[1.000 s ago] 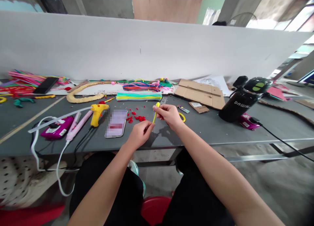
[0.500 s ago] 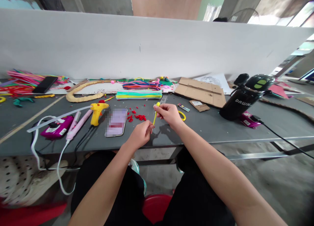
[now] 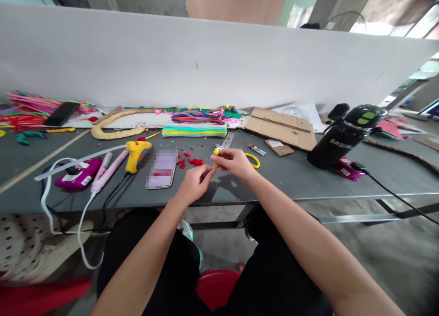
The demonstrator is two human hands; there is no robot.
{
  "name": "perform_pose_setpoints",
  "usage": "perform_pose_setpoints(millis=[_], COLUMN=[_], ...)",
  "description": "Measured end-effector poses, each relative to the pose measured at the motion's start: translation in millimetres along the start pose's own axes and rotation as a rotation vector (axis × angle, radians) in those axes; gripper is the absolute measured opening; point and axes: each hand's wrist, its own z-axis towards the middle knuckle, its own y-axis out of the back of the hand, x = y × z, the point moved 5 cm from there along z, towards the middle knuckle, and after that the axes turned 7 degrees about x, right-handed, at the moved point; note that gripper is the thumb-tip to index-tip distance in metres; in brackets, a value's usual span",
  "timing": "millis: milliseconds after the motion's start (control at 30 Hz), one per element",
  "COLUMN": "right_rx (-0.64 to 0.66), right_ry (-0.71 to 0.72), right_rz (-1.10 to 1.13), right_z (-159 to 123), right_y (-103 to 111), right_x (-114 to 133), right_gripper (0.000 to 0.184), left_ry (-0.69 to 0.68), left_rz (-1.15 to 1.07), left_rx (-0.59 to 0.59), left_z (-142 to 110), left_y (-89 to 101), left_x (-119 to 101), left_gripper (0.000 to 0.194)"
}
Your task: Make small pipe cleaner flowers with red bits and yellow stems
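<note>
A thin yellow pipe cleaner with a small yellow ball at its top end [image 3: 216, 151] stands nearly upright between my hands, above the front half of the table. My right hand [image 3: 236, 163] pinches it just under the ball. Lower down, my left hand [image 3: 196, 182] is closed on the same stem, its fingertips close to those of the right. My fingers hide most of the stem. Small red pieces [image 3: 196, 162] lie scattered beyond my left hand. Behind my right hand are a metal ruler-like tool [image 3: 227, 140] and a yellow ring-shaped handle [image 3: 254, 160].
A phone [image 3: 161, 168], a yellow glue gun [image 3: 136, 156] and a pink straightener-like tool [image 3: 109, 170] with cords lie left. Bundled pipe cleaners [image 3: 194, 131] lie at the back. Cardboard [image 3: 281, 127] and a black bottle [image 3: 334, 142] stand right, before a white partition [image 3: 212, 64].
My left hand has moved up the stem, closer to my right hand. The ball end has shifted slightly left and down, and less of the stem shows.
</note>
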Motion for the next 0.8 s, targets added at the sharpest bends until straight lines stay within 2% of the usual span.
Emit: perform_pose_setpoints(millis=[133,267,367,500,800], right_rx=[-0.037,-0.028,0.031,0.131,0.102], right_ry=[-0.007,0.007,0.014,-0.011,0.036], right_rz=[0.049,0.051,0.085,0.076,-0.086], right_z=[-1.7,-4.2,-6.0,-7.4,-6.3], right_y=[8.6,14.5,11.7,3.4,9.0], right_x=[-0.2,0.3,-0.6,-2.3,-4.8], right_gripper=[0.046,0.035,0.032,0.036,0.033], left_ry=[-0.032,-0.023,0.022,0.052,-0.075], left_rz=[0.044,0.002,-0.117,-0.196,0.043], left_rx=[-0.009,-0.051,-0.093,-0.129,-0.14], left_z=[-0.3,0.3,2.2,4.3,3.3], left_y=[1.5,4.8,5.6,5.0,6.8], left_x=[-3.8,-6.3,-0.6,9.6,-1.4], left_gripper=[0.025,0.021,0.022,0.031,0.031])
